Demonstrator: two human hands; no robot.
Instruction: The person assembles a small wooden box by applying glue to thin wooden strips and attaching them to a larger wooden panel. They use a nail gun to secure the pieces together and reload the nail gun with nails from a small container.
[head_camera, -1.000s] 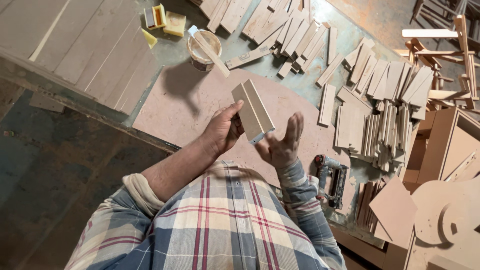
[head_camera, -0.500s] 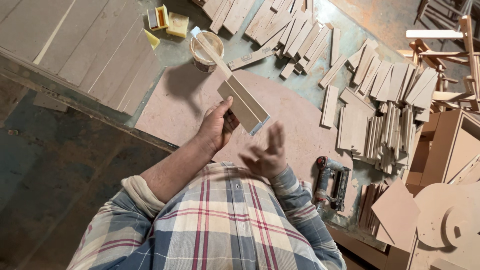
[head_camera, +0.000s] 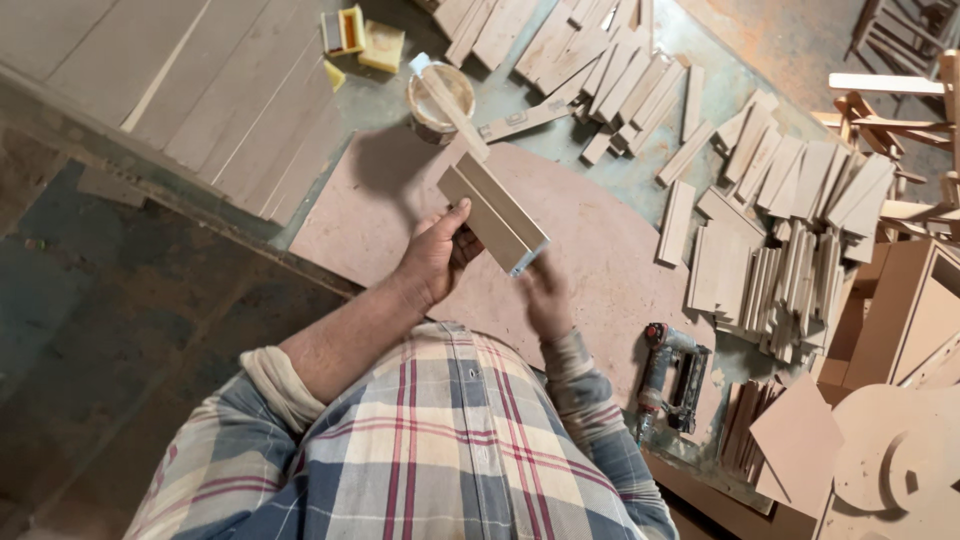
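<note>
My left hand (head_camera: 435, 258) grips a pair of flat wooden strips joined side by side (head_camera: 492, 215), held tilted above a pinkish board (head_camera: 610, 250). Thumb and fingers clamp the piece's near left edge. My right hand (head_camera: 548, 300) is just below the piece's lower end, back of the hand toward me, fingertips at or touching that end. It does not wrap around the piece. Both forearms wear plaid sleeves, the left one rolled up.
A small pot (head_camera: 437, 100) with a flat stick in it stands at the board's far edge. A nail gun (head_camera: 672, 375) lies at the right. Many cut wooden slats (head_camera: 780, 230) cover the far right. Long planks (head_camera: 200, 90) lie left, yellow blocks (head_camera: 382, 45) beyond, round cutouts (head_camera: 900, 450) at lower right.
My right hand dropped from an open, raised pose beside the piece to under its lower end. My left hand tilted the strips flatter and further from me.
</note>
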